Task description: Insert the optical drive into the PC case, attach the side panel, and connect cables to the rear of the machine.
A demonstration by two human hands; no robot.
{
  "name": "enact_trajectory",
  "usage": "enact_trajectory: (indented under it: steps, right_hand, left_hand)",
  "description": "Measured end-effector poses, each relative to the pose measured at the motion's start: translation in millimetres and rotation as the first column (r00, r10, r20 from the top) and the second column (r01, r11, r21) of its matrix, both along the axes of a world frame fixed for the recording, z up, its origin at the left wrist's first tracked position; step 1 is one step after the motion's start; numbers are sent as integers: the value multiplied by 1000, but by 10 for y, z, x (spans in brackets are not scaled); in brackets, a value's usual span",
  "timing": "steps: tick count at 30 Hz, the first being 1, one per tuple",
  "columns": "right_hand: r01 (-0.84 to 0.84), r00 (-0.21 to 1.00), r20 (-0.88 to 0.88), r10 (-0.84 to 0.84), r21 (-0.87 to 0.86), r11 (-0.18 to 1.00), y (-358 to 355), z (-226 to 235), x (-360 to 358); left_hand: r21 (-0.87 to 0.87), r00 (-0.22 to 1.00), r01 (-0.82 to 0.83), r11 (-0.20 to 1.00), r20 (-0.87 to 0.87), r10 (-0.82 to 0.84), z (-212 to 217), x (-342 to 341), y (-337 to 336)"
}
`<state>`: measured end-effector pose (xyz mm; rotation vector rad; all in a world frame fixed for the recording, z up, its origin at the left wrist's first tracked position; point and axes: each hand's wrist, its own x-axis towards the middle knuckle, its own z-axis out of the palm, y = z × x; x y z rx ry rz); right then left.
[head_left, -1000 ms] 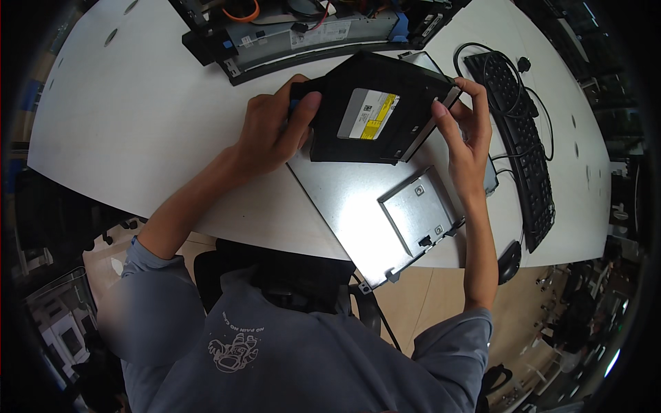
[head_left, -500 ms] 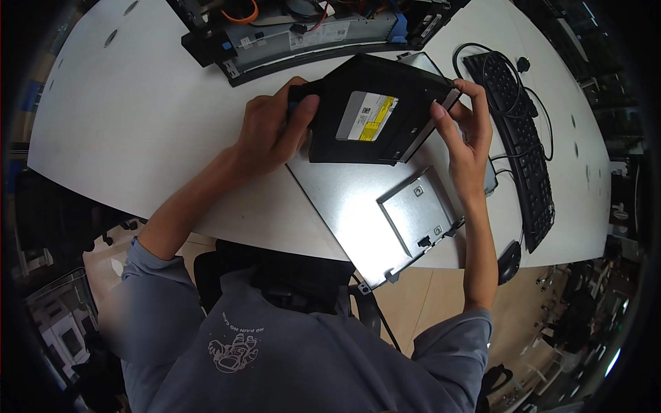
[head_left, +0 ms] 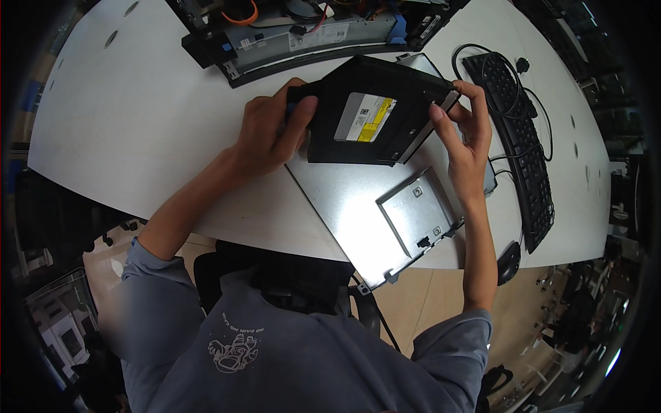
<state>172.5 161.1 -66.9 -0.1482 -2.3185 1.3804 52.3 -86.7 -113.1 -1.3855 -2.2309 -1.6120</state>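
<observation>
I hold a flat black optical drive with a white and yellow label above the table, tilted toward me. My left hand grips its left edge, thumb on top. My right hand pinches its right end at the silver front strip. Below the drive lies a large grey metal side panel with a small metal bracket on it.
An opened computer case with orange and red cables lies at the far edge of the white table. A black keyboard with its cable and a black mouse sit to the right. An office chair is under me.
</observation>
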Motion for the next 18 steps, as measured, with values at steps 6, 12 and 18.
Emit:
enact_trajectory:
  steps: [6,12,18]
  right_hand:
    - [19,1000,18,-20,17,1000,3,-14,-20]
    - [21,1000,15,-22,55,998,-6,-53,-13]
    - [27,999,45,-29,43,999,21,-83,-27]
  left_hand:
    - [2,998,-38,999,48,38,37,9,29]
    - [2,985,-51,999,168,50,54,24,45]
    - [-34,982,-44,998,180,50,26,-2,70]
